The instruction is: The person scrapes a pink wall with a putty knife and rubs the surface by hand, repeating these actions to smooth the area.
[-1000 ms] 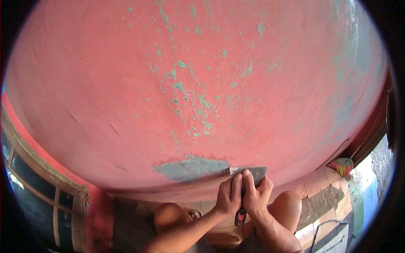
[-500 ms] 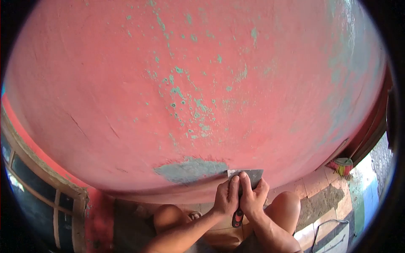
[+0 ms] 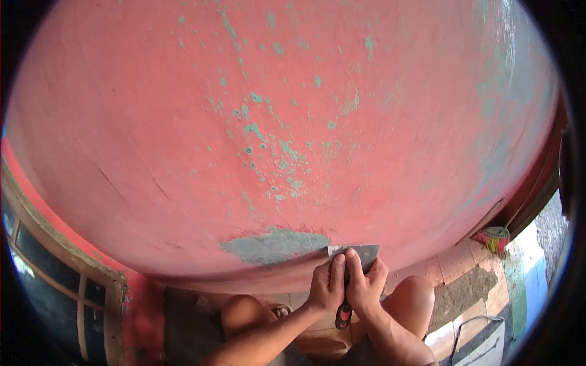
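Observation:
Both of my hands are closed around one putty knife, whose wide metal blade (image 3: 366, 254) points up toward the wall and whose black and red handle (image 3: 343, 316) hangs below. My left hand (image 3: 328, 285) grips it from the left, thumb pressed up along the blade's base. My right hand (image 3: 365, 287) wraps the other side, its thumb on the blade too. The blade's edge is close to the lower part of a pink painted wall (image 3: 183, 122), just right of a bare grey patch (image 3: 274, 245). Green specks of older paint show higher up.
My bent knees (image 3: 415, 305) are on either side of my arms. A broom with red and yellow bristles (image 3: 493, 239) leans at the right. A framed window (image 3: 49, 259) is at the left. Floor tiles (image 3: 455, 265) with a rough cement strip (image 3: 467, 293) lie at lower right.
Hardly anything differs: the putty knife and both hands sit a touch further left in view, and the wall's marks have shifted slightly with the camera. The grip is unchanged.

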{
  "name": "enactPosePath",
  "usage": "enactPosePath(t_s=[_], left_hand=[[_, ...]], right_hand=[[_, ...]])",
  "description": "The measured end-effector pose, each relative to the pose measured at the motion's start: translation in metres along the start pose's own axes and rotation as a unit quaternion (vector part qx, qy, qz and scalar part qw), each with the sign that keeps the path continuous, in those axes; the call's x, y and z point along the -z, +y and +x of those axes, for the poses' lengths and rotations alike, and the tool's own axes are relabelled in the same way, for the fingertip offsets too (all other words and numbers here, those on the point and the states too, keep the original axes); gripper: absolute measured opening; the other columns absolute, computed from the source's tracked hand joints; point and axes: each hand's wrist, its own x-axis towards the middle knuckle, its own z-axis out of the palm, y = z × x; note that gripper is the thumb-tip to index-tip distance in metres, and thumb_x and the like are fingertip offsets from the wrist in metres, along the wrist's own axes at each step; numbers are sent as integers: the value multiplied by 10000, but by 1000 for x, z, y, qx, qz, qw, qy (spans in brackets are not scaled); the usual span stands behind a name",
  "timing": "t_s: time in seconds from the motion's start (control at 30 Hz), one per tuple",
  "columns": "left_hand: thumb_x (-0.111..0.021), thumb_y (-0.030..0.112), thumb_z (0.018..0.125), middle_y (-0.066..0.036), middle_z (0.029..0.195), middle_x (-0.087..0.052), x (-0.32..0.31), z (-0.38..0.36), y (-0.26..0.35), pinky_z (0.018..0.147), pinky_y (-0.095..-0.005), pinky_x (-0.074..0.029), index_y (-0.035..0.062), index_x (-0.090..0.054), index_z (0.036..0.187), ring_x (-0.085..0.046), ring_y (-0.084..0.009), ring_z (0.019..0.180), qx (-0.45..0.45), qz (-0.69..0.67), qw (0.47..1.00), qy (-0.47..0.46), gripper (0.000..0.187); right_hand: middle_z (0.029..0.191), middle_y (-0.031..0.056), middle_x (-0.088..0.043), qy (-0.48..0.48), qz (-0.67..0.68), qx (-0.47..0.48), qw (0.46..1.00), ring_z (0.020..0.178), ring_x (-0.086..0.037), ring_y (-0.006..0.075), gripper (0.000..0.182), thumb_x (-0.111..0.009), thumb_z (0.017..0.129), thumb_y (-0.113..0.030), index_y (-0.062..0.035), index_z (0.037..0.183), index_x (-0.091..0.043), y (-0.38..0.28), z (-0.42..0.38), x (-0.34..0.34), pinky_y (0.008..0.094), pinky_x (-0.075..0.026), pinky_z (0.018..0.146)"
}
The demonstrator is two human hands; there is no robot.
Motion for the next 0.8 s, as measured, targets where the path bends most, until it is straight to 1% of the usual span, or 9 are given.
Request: enactPosePath(t_s=[0.1,0.13,0.23,0.37,0.4,0.47,0.63,0.73,0.8], left_hand=[[-385,255,1083,-92,702,-606,1,5,7,572,-317,-443,-27,-597,904,-573,-111,691,-19,8,1000,4,395],[-384,248,1083,-86,702,-594,-2,3,4,576,-315,-439,-30,-594,898,-555,-100,698,-30,13,999,24,394],[-386,237,1081,-80,689,-573,0,-2,-10,573,-314,-435,-29,-588,896,-542,-99,687,6,-1,1000,10,382],[-388,239,1084,-65,695,-565,3,5,10,579,-310,-435,-30,-595,917,-521,-89,696,-12,-25,1000,-6,379],[-387,238,1085,-64,703,-575,7,7,16,596,-305,-444,-32,-605,940,-530,-90,711,-20,5,1000,-17,377],[-386,238,1085,-61,706,-577,6,-2,0,603,-302,-447,-30,-605,939,-536,-91,714,-12,6,1000,-10,376],[-388,246,1087,-55,735,-589,5,10,14,618,-297,-455,-30,-608,946,-534,-88,734,-37,-21,999,-21,381],[-389,243,1087,-53,729,-583,7,4,2,613,-295,-449,-28,-601,936,-528,-86,727,-3,-22,999,-42,376],[-375,258,1090,-9,720,-524,7,8,8,598,-293,-409,3,-559,875,-474,-79,712,-13,-15,999,-38,380]], right_hand=[[741,0,-654,-7,0,10,1000,689,-537,50,219,-671,944,-151,46,851,-647,-4,2,2,246,-459,604],[749,-3,-650,-10,-7,4,1000,690,-536,49,219,-667,948,-154,41,852,-643,-4,3,3,247,-455,604],[745,-7,-642,-10,-16,-4,1000,684,-533,49,221,-665,950,-159,34,845,-639,-1,-3,3,249,-449,597],[745,13,-673,1,-2,25,1000,694,-556,58,222,-673,943,-148,53,849,-657,-9,-2,-1,252,-473,609],[745,12,-672,3,-1,15,1000,695,-555,58,223,-672,944,-149,52,850,-656,-6,-4,0,252,-473,611],[746,11,-670,3,0,-14,1000,697,-553,59,227,-672,946,-153,52,851,-655,-1,-5,1,253,-473,614],[746,15,-668,7,8,18,1000,695,-553,59,232,-671,950,-162,53,864,-651,-1,0,-1,253,-472,613],[742,20,-668,14,2,4,1000,689,-555,61,235,-672,949,-167,53,869,-650,7,-6,2,256,-473,609],[736,23,-666,12,-1,7,1000,685,-558,64,244,-675,947,-172,54,860,-648,5,-2,2,258,-474,605]])
